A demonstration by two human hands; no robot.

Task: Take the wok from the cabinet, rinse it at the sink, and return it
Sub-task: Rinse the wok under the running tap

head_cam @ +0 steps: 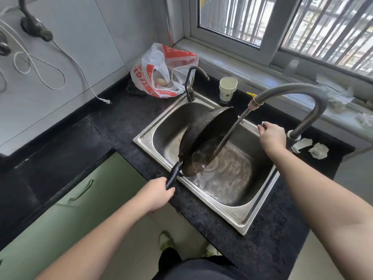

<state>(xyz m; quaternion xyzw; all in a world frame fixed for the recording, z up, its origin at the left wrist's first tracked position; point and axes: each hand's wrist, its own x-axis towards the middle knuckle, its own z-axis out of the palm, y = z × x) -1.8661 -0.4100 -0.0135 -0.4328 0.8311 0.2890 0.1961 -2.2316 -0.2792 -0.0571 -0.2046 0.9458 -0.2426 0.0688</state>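
A dark, blackened wok (210, 138) is tilted steeply over the steel sink (238, 217), its lower rim near the drain. My left hand (159, 194) grips the wok's black handle (173, 176). Water streams from the tall curved faucet (302, 93) into the wok and spills into the basin. My right hand (271, 136) grips the faucet lever at the sink's far right rim.
A small black tap (191, 83) stands at the sink's back left corner. A paper cup (227, 88) and a red-and-white plastic bag (161, 71) sit behind the sink. Crumpled tissues (319, 150) lie by the faucet base. Green cabinet doors (80, 197) are below the dark counter.
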